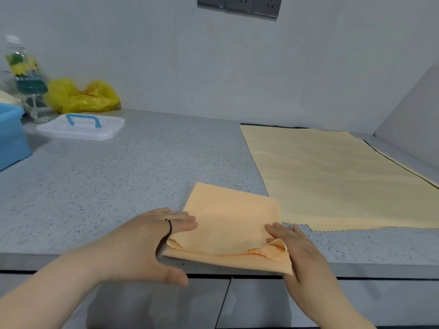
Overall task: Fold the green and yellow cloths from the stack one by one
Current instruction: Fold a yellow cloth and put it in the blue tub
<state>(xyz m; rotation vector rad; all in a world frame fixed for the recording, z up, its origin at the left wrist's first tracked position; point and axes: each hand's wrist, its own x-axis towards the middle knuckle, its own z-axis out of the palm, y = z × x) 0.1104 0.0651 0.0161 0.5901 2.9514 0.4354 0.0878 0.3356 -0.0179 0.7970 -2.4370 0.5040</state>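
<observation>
A folded yellow-orange cloth (231, 219) lies at the near edge of the grey speckled counter (118, 181), its loose layered edges facing me. My left hand (154, 243) rests with straight fingers on the cloth's left edge, thumb hanging off the counter front. My right hand (301, 252) lies flat along the cloth's right edge, fingers straight, beside a curled corner. To the right, a stack of flat pale yellow cloths (344, 176) is spread on the counter, with a dark edge showing under it at the back and right.
At the far left stand a blue bin (11, 136), a white lid with a blue handle (82, 127), a plastic bottle (23, 74) and a yellow plastic bag (80, 96). A wall with sockets (240, 4) backs the counter. Cabinet fronts lie below the counter edge.
</observation>
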